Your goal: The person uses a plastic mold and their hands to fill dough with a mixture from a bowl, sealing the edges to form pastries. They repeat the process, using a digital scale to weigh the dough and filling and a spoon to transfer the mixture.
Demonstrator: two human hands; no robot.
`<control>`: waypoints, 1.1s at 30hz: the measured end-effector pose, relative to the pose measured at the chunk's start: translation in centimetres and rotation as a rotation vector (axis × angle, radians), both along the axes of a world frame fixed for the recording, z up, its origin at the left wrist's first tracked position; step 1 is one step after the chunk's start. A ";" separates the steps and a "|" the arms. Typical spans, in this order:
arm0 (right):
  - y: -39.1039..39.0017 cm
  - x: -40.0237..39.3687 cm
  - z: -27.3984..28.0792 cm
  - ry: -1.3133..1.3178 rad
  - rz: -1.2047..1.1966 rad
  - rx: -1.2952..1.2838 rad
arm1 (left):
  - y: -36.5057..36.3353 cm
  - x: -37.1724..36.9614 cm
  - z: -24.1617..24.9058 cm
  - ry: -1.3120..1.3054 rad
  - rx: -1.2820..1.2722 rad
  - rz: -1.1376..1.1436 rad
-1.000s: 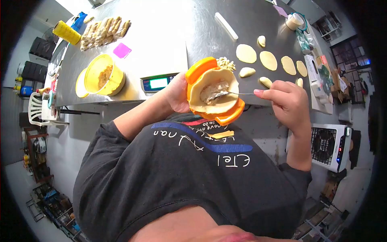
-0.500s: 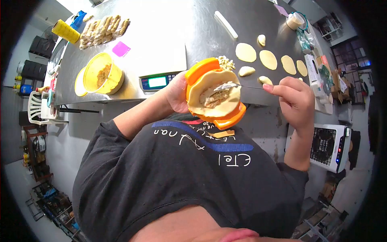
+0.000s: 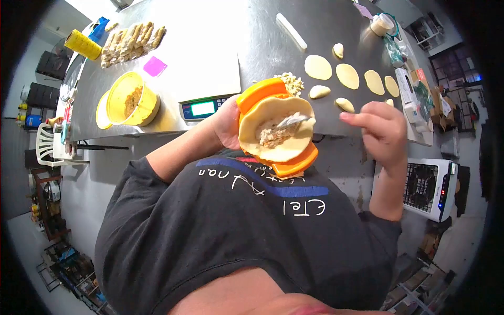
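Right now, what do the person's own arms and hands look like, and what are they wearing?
Both hands, left hand and right hand, are bare: no gloves, rings or watch visible. Forearms are uncovered. The black T-shirt has short sleeves and white lettering over blue, red and yellow stripes.

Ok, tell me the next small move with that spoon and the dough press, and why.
Probably lift the spoon clear of the dough round. The filling already sits in a heap at its middle, the right hand has the spoon tip over it, and the left hand holds the orange press open.
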State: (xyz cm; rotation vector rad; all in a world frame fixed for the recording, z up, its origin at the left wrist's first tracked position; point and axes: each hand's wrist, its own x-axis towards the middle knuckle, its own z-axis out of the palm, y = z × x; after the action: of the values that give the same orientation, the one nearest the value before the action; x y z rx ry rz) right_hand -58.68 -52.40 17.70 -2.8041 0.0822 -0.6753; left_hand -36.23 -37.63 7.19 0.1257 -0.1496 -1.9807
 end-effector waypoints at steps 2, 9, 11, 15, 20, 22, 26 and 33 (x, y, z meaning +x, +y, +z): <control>-0.7 -0.2 0.1 -0.053 -0.051 0.051 | 0.1 0.0 -0.2 0.004 -0.015 0.011; -0.8 0.4 0.7 0.000 -0.011 0.058 | 0.6 0.7 -1.6 0.181 -0.023 0.032; -0.2 1.1 1.1 0.053 0.019 0.049 | 0.7 1.2 -2.1 0.056 -0.054 0.060; 0.8 2.3 0.4 0.139 -0.005 -0.004 | 1.2 1.2 -0.9 -0.039 -0.041 0.098; 1.8 3.0 1.0 0.142 -0.007 0.026 | 1.7 1.8 -0.9 -0.027 -0.007 0.120; 2.3 3.4 0.4 0.151 -0.004 0.035 | 2.0 1.9 -1.2 -0.032 0.000 0.122; 2.2 3.7 0.8 0.116 -0.008 0.036 | 2.5 2.5 -1.1 0.018 -0.039 0.110; 2.1 6.9 -1.0 -0.090 0.187 0.085 | 4.2 3.8 -1.7 0.057 0.008 0.128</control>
State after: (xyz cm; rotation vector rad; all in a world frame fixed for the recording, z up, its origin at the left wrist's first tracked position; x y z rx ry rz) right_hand -51.79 -50.29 16.69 -2.6537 -0.1618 -0.7328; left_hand -32.38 -33.47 5.48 0.0811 -0.0945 -1.8557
